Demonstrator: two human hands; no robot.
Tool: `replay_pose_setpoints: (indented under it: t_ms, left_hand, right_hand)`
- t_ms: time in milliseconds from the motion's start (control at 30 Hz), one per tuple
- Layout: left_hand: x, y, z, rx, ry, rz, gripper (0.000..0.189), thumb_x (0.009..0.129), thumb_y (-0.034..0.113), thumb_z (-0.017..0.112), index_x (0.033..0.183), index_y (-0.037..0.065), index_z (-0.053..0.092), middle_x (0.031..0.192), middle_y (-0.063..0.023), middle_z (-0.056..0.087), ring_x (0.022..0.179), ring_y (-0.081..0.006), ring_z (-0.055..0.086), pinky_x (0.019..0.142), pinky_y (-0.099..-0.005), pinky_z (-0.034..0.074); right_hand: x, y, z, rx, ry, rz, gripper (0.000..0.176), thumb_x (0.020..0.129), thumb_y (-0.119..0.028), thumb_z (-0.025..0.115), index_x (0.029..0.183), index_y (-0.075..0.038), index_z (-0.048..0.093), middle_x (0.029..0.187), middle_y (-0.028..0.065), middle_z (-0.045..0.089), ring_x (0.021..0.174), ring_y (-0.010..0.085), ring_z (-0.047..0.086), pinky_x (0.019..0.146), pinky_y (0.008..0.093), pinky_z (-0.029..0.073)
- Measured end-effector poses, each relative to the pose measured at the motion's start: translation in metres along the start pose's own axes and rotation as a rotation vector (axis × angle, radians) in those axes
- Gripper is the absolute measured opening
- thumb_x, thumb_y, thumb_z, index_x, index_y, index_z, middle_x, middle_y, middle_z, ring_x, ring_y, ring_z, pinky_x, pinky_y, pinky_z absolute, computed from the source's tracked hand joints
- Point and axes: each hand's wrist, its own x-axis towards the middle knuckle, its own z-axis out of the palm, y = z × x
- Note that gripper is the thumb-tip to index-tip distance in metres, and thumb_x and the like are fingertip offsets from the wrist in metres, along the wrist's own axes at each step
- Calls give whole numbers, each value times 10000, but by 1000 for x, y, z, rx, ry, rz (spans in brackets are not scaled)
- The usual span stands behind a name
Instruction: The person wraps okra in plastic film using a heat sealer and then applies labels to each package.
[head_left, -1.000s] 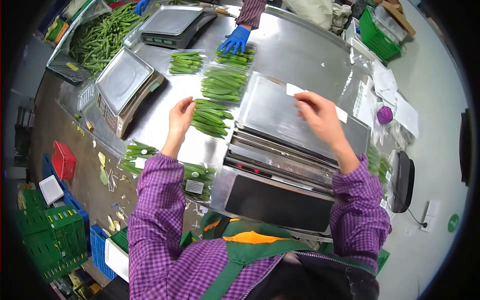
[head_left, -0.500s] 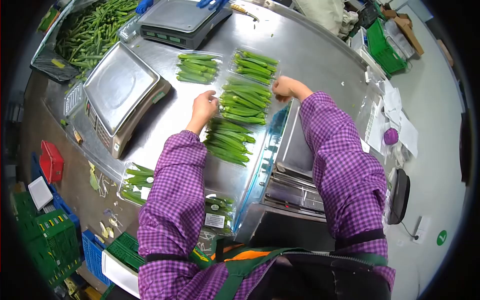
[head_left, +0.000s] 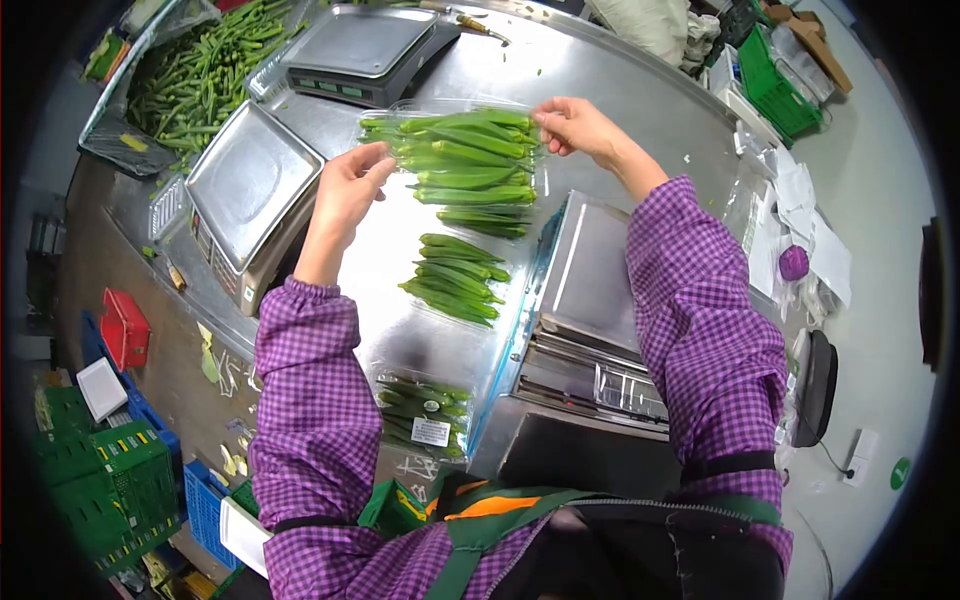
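A clear plastic tray of okra (head_left: 470, 152) is held up over the table between my two hands. My left hand (head_left: 350, 188) pinches its left edge. At its upper right corner, the fingers of my right hand (head_left: 580, 130) are closed on the rim. Part of another okra tray (head_left: 485, 220) shows just below the raised one. Nearer to me lies a further tray of okra (head_left: 455, 278). A wrapped okra pack with a white label (head_left: 430, 431) lies close to my body.
Two weighing scales stand at left, one nearer (head_left: 255, 180) and one farther (head_left: 365, 42). Behind them is a large bin of loose okra (head_left: 200, 90). A wrapping machine (head_left: 595, 270) with blue-edged film stands right of the trays. A knife (head_left: 480, 25) lies at the far edge.
Both hands have moved away from me and lifted an okra tray, which now overlaps the farther trays in view. My left hand has shifted left. Blue-gloved hands by the far scale are gone.
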Motion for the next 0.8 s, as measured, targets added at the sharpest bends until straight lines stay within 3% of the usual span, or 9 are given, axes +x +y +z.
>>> replay_pose_setpoints:
  t_ms: [133,200,367,500,667,700,733,800]
  left_hand:
    - [-41,53,29,-58,-71,58,409,814,151,667,1135,-80,565,860,-78,623,686,-102,555,586,-243,474]
    - [-68,65,61,-167,-201,23,418,815,146,668,1143,-87,555,853,-77,621,690,-101,554,601,-240,476]
    - [-128,68,174,-161,-498,10,422,828,78,628,1197,-88,508,946,-112,645,696,-124,591,638,-240,496]
    - [-151,63,245,-96,-644,-5,403,837,49,613,1198,-92,503,990,-135,645,705,-130,600,625,-241,506]
    - [-172,64,268,-1,-618,-6,403,840,63,615,1195,-92,505,1024,-174,639,788,-165,630,672,-238,522]
    - [-175,64,267,22,-620,9,409,837,71,620,1194,-93,506,1012,-171,643,794,-168,631,677,-245,522]
    - [-177,63,264,44,-618,26,416,834,79,626,1192,-95,506,1001,-168,648,799,-170,632,681,-251,523]
    - [-188,63,246,213,-481,252,345,826,97,633,1122,-67,566,953,-172,663,841,-183,642,730,-270,514]
  right_hand:
    - [-70,-10,-39,-6,91,-39,279,923,-244,534,1088,-21,567,719,-21,539,575,35,493,515,176,414]
    - [-120,2,-64,2,163,-5,280,923,-243,533,1091,-22,570,709,-26,534,568,32,485,511,174,410]
    - [-258,83,-115,15,325,137,285,924,-225,529,1117,-20,572,668,-41,517,550,28,467,502,172,402]
    - [-325,137,-134,-7,457,224,300,908,-235,550,1089,2,586,669,-16,548,541,50,505,485,186,423]
    - [-359,171,-126,43,576,183,316,915,-238,534,1124,-5,576,699,9,572,590,70,535,493,207,432]
    - [-365,172,-123,-5,618,193,293,903,-232,531,1094,-20,596,739,66,617,636,145,583,549,275,464]
    - [-375,174,-121,-1,622,188,293,903,-232,531,1094,-20,596,739,66,617,636,145,583,549,275,464]
    - [-401,174,-113,-488,799,-58,273,869,-239,546,1047,-48,625,800,125,640,700,241,611,633,346,480]
